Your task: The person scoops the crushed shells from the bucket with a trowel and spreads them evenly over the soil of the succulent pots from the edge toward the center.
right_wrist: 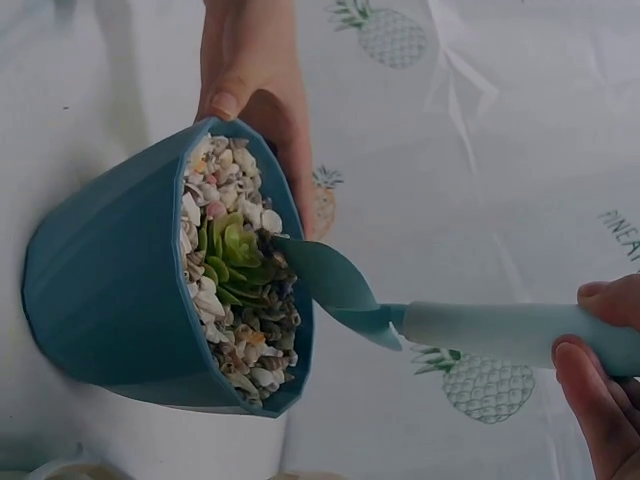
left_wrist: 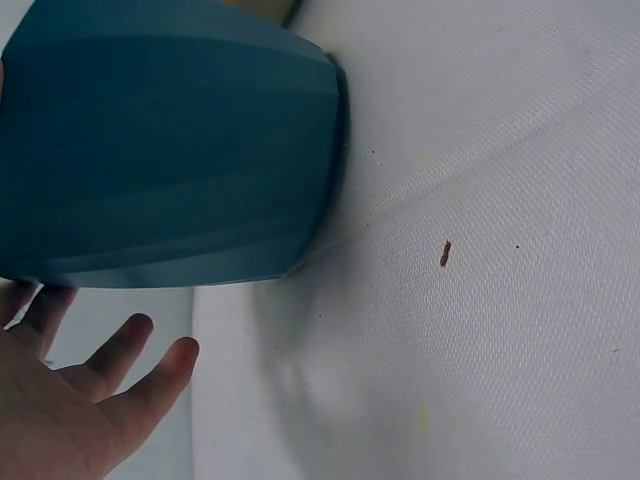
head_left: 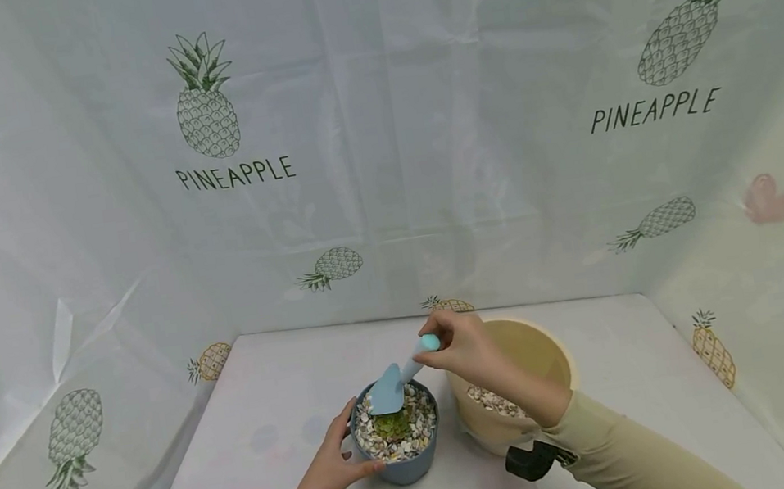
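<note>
A blue plant pot (head_left: pixel 408 470) stands on the table, filled with pebble-like bits of shell or stone (right_wrist: pixel 262 378) around a green succulent (right_wrist: pixel 235 257). My left hand (head_left: pixel 332 465) holds the pot at its near left side, the thumb at the rim. In the left wrist view, some fingers of the left hand (left_wrist: pixel 90 400) stick out off the wall of the pot. Between thumb and fingers, my right hand (head_left: pixel 466 344) pinches the handle end of a light blue trowel (right_wrist: pixel 345 290). The trowel's blade tip reaches into the pot, beside the succulent; the tip itself is partly hidden.
Right of the pot stands a larger cream bucket (head_left: pixel 563 354) with similar pebbles (head_left: pixel 490 402) at its bottom, partly behind the right forearm. White cloth (head_left: pixel 386 196) printed with pineapples rises behind and at both sides of the white table (head_left: pixel 263 394).
</note>
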Motion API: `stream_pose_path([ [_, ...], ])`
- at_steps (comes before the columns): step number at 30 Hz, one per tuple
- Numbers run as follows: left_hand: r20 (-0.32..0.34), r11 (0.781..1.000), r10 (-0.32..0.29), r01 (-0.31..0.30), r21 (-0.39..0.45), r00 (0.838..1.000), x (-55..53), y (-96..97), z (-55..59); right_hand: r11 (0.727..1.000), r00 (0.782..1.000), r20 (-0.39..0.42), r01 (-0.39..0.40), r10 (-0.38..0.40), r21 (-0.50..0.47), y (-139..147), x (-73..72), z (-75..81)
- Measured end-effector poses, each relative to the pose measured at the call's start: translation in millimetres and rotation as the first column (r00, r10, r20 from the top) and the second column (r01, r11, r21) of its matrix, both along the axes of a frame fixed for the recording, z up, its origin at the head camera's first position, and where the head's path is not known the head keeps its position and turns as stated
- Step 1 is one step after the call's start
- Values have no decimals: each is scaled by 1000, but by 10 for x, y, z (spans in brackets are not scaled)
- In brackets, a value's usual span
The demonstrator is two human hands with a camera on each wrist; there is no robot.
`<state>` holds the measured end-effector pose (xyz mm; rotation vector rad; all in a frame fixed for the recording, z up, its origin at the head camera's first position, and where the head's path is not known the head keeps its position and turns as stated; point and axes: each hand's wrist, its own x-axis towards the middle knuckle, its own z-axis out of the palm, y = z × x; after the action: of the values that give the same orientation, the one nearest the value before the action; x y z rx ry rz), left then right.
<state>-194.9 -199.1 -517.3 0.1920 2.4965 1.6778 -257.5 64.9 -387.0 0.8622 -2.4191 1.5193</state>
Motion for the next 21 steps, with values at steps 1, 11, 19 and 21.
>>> stream_pose_path([
  [1,1,1000,1,-1,2,1000,1,1,4,1000,1000,-2,5,-5,0,5,0,-3],
  [11,8,1000,3,-3,-20,1000,12,5,30,1000,1000,2,13,-13,-11,111,70,20],
  [19,-4,999,-8,8,-32,1000,14,0,43,989,992,85,98,-89,-111,319,143,47],
  [21,-4,999,-13,13,-48,1000,8,-8,50,985,991,79,118,-109,-125,395,158,43],
])
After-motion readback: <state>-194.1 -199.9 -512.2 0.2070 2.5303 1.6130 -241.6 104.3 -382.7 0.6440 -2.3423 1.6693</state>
